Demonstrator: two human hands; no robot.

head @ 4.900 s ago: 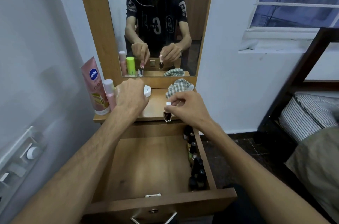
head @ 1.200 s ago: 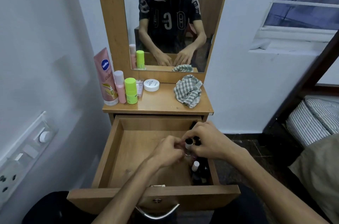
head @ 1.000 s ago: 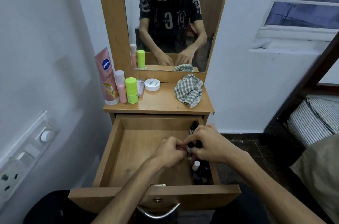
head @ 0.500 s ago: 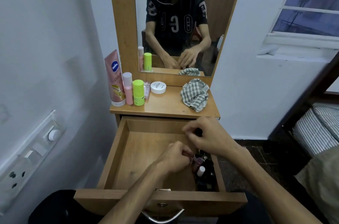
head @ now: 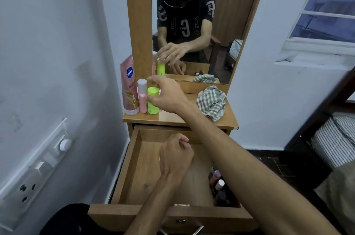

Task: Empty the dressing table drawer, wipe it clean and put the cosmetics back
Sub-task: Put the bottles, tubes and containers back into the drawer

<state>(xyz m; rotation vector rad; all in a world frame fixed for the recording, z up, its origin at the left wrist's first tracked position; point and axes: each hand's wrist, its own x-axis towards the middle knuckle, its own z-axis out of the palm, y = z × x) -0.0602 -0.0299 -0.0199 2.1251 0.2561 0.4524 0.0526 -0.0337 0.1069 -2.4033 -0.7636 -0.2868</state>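
The small lime-green plastic bottle with a round cap is judged to be light, rigid and smooth-sided, so it is likely to tip if nudged high up; it is best taken around the upper body just below the cap, with fingers on opposite sides. It stands upright at the back left of the wooden tabletop, just beside a slim pink bottle with a pale cap and a tall pink lotion tube standing on its white cap against the wall. The right hand is reached across to it with the grip spread apart: the fingers are arched over and behind the green cap, and the thumb is seen low at the bottle's near side, but whether anything presses on the bottle cannot be told, and no closed hold is shown. The left hand is held above the open wooden drawer with its fingers curled together; nothing can be seen in it. Along the drawer's right wall a row of small dark nail-polish bottles with pink and white caps is already laid, so the refilling is judged to be under way. A crumpled green-and-white checked cloth lies at the right of the tabletop, well apart from the bottle
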